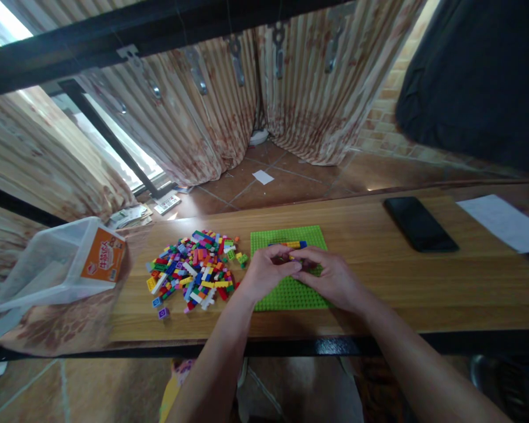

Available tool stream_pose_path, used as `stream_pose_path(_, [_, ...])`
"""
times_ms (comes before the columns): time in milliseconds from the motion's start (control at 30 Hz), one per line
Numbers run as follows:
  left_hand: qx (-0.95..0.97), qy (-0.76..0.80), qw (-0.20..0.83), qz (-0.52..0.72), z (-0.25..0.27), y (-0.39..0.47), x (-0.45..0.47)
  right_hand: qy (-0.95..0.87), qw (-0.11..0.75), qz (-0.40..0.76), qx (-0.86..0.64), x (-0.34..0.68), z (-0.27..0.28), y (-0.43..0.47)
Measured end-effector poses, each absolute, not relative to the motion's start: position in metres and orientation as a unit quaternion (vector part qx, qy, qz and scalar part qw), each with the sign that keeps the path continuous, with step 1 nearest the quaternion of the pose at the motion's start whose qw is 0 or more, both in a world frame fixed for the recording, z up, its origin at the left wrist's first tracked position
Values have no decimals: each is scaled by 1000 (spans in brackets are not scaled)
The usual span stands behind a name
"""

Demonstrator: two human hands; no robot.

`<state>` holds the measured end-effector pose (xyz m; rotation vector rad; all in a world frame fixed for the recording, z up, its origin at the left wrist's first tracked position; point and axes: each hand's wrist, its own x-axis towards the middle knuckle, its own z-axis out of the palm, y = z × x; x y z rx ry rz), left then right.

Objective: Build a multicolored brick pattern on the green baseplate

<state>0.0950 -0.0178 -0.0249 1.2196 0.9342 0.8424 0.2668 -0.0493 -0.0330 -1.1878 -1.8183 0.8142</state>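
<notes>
A green studded baseplate (286, 295) lies on the wooden table in front of me. Near its far edge is a short row of yellow and blue toy bricks (293, 244), partly covered by my fingers. Over the middle of the plate, my left hand (268, 271) is closed, thumb and fingers pinched together. My right hand (332, 277) meets it from the other side, fingers also closed, the fingertips of both hands touching or almost touching. A bit of yellow shows between them, but what they hold is hidden. Left of the plate spreads a heap of mixed coloured bricks (198, 267).
At the far left stands a clear plastic tub (48, 264) with an orange label. A black phone (418, 223) and a white paper sheet (505, 220) lie to the right on the wooden table (357, 229). Patterned curtains (300, 100) hang beyond it.
</notes>
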Motion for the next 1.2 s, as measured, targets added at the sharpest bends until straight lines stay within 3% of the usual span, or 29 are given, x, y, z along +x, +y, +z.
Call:
stream_pose_path(233, [478,444,657,379,-21,-19,94,-687,432,323,-486,266,-27,-50])
stream_pose_path(433, [638,535,415,366,-18,2,57,-655,382,312,-572,300,-28,-46])
stream_pose_path(667, [763,584,226,160,-3,2,25,-685,296,344,-570,313,-26,-51])
stream_pose_path(900, [769,604,197,77,-1,-1,23,-732,255,296,-558,309,-29,-50])
stream_pose_path(1200, [763,603,201,113,5,-3,29,-741,244,274,-563,308,-31,-53])
